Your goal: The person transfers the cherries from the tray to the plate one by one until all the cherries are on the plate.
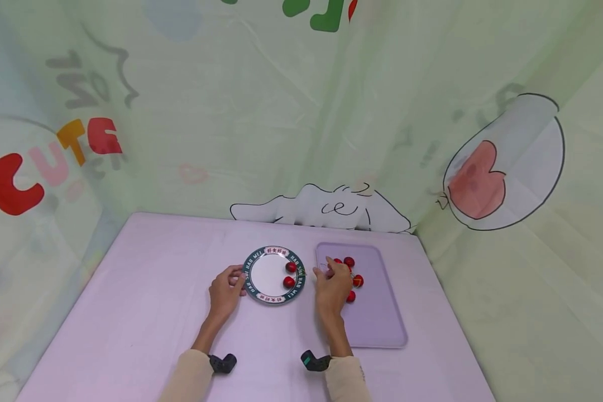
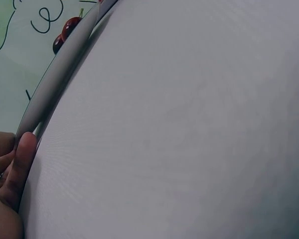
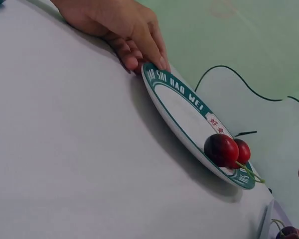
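A round white plate [image 1: 268, 275] with a dark green lettered rim lies on the table. Two red cherries [image 1: 289, 282] sit at its right side. My left hand [image 1: 226, 293] grips the plate's left edge, thumb on the rim and fingers at the side; the right wrist view shows the same grip [image 3: 127, 32]. Over the left part of a lilac tray [image 1: 377, 324], my right hand [image 1: 333, 287] reaches down with thumb and index finger apart. Beneath it lies a stemmed cherry [image 3: 290, 232], partly hidden by the hand in the head view. Several more cherries [image 1: 358, 280] lie beside that hand.
The pale table [image 1: 146, 301] carries the plate and, to its right, the tray. Behind and at both sides hangs a light green printed curtain [image 1: 221, 128]. Each wrist bears a black camera mount [image 1: 223, 363].
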`<action>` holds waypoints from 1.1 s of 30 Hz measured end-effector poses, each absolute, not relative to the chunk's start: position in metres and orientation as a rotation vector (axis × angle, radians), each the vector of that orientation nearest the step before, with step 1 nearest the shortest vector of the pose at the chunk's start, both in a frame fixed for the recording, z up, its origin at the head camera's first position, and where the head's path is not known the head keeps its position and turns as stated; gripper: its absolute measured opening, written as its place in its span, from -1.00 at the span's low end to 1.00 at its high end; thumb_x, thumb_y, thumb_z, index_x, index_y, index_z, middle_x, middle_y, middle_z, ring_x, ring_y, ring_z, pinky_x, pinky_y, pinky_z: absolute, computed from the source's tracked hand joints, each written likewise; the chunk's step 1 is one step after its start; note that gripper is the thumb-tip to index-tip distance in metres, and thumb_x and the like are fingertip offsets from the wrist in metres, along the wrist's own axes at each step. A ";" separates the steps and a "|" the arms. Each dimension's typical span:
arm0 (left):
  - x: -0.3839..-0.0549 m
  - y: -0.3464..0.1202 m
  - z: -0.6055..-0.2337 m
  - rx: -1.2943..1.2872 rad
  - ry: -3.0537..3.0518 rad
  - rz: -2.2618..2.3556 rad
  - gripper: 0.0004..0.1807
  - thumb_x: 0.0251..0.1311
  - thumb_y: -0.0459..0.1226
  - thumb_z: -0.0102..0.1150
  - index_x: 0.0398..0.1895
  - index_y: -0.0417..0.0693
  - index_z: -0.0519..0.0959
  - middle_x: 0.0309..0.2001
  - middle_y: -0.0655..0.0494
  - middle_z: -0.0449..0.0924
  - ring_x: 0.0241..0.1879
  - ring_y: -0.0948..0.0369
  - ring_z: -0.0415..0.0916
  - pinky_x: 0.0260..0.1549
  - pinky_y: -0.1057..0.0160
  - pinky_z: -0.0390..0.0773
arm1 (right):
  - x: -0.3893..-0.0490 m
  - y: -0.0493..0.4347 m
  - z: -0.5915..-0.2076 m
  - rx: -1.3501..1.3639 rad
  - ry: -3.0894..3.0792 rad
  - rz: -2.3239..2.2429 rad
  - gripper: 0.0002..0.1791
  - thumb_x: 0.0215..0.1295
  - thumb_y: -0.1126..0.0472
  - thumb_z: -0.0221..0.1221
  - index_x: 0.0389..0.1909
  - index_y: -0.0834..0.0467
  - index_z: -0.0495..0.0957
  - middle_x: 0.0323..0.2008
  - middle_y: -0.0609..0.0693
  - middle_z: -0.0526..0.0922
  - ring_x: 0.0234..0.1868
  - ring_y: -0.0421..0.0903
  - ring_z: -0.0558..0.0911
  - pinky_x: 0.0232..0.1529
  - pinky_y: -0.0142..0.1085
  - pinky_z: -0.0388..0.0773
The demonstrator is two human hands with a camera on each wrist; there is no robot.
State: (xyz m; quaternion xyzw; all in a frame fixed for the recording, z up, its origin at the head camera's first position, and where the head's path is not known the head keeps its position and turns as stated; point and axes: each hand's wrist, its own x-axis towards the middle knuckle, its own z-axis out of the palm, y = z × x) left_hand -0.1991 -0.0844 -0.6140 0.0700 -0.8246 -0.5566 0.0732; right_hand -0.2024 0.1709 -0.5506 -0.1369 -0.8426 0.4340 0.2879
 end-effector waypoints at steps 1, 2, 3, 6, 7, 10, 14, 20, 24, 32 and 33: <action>-0.199 -0.085 -0.614 0.210 -2.475 -1.675 -0.63 0.60 -0.25 0.23 0.36 -0.13 0.63 0.00 -0.10 0.77 -0.48 0.29 0.70 -0.42 0.48 0.65 | -0.203 0.174 -0.550 -0.362 -2.225 1.158 -0.51 0.12 0.38 0.61 0.12 0.27 0.80 -0.20 0.31 0.74 -0.19 0.16 0.65 -0.13 -0.12 0.55; -0.199 -0.084 -0.614 0.204 -2.474 -1.676 -0.63 0.60 -0.26 0.22 0.36 -0.15 0.63 0.00 -0.12 0.77 -0.48 0.28 0.70 -0.42 0.47 0.66 | -0.203 0.178 -0.550 -0.362 -2.205 1.151 -0.51 0.10 0.40 0.61 0.10 0.29 0.80 -0.21 0.31 0.73 -0.20 0.16 0.65 -0.13 -0.14 0.55; -0.199 -0.084 -0.614 0.203 -2.474 -1.676 -0.64 0.60 -0.27 0.22 0.35 -0.15 0.63 0.00 -0.12 0.77 -0.48 0.28 0.70 -0.43 0.47 0.66 | -0.203 0.181 -0.550 -0.360 -2.190 1.145 -0.51 0.09 0.42 0.62 0.10 0.30 0.80 -0.21 0.31 0.72 -0.21 0.15 0.65 -0.13 -0.17 0.57; -0.199 -0.084 -0.614 0.210 -2.478 -1.669 -0.64 0.60 -0.27 0.22 0.35 -0.15 0.64 -0.01 -0.11 0.77 -0.48 0.29 0.70 -0.43 0.47 0.65 | -0.203 0.191 -0.550 -0.365 -2.168 1.138 -0.48 0.05 0.46 0.62 0.10 0.33 0.79 -0.20 0.30 0.72 -0.22 0.13 0.67 -0.18 -0.25 0.60; -0.199 -0.084 -0.614 0.210 -2.481 -1.667 -0.64 0.60 -0.27 0.22 0.35 -0.15 0.64 -0.01 -0.11 0.77 -0.48 0.29 0.70 -0.43 0.48 0.65 | -0.203 0.193 -0.549 -0.368 -2.167 1.136 -0.48 0.05 0.46 0.63 0.10 0.33 0.79 -0.19 0.30 0.72 -0.21 0.13 0.68 -0.17 -0.26 0.61; -0.199 -0.084 -0.614 0.213 -2.483 -1.669 -0.63 0.60 -0.26 0.23 0.36 -0.13 0.63 0.01 -0.10 0.77 -0.48 0.30 0.70 -0.42 0.49 0.64 | -0.202 0.201 -0.548 -0.360 -2.159 1.109 -0.48 0.04 0.49 0.62 0.09 0.34 0.79 -0.19 0.31 0.71 -0.19 0.16 0.71 -0.14 -0.17 0.67; -0.199 -0.084 -0.612 0.209 -2.474 -1.676 -0.63 0.59 -0.25 0.23 0.36 -0.13 0.63 0.01 -0.10 0.78 -0.49 0.30 0.70 -0.41 0.49 0.63 | -0.203 0.209 -0.549 -0.352 -2.146 1.096 -0.48 0.03 0.49 0.62 0.08 0.38 0.78 -0.16 0.35 0.71 -0.16 0.22 0.72 -0.10 -0.03 0.70; -0.199 -0.084 -0.614 0.210 -2.482 -1.659 -0.63 0.60 -0.25 0.23 0.36 -0.13 0.63 0.01 -0.10 0.78 -0.48 0.31 0.70 -0.41 0.50 0.62 | -0.206 0.223 -0.556 -0.377 -2.159 1.082 -0.47 0.05 0.48 0.61 0.12 0.36 0.77 -0.13 0.34 0.71 -0.19 0.20 0.70 -0.14 -0.14 0.59; -0.200 -0.084 -0.616 0.218 -2.482 -1.664 -0.63 0.60 -0.24 0.22 0.37 -0.12 0.63 0.02 -0.10 0.77 -0.48 0.29 0.70 -0.41 0.50 0.63 | -0.206 0.230 -0.559 -0.392 -2.188 1.067 -0.47 0.07 0.47 0.61 0.12 0.40 0.76 -0.12 0.37 0.71 -0.16 0.23 0.68 -0.11 -0.08 0.56; -0.200 -0.083 -0.617 0.223 -2.484 -1.678 -0.62 0.61 -0.24 0.22 0.38 -0.12 0.62 0.02 -0.11 0.77 -0.47 0.30 0.70 -0.40 0.51 0.63 | -0.205 0.236 -0.561 -0.415 -2.261 1.014 -0.49 0.07 0.41 0.63 0.05 0.48 0.75 -0.17 0.40 0.70 -0.13 0.31 0.66 -0.02 0.13 0.57; -0.200 -0.084 -0.616 0.225 -2.483 -1.680 -0.62 0.61 -0.24 0.22 0.38 -0.11 0.62 0.02 -0.11 0.77 -0.47 0.30 0.70 -0.40 0.51 0.63 | -0.205 0.237 -0.562 -0.414 -2.265 1.014 -0.50 0.07 0.41 0.63 0.04 0.48 0.75 -0.18 0.41 0.71 -0.14 0.32 0.67 -0.03 0.14 0.58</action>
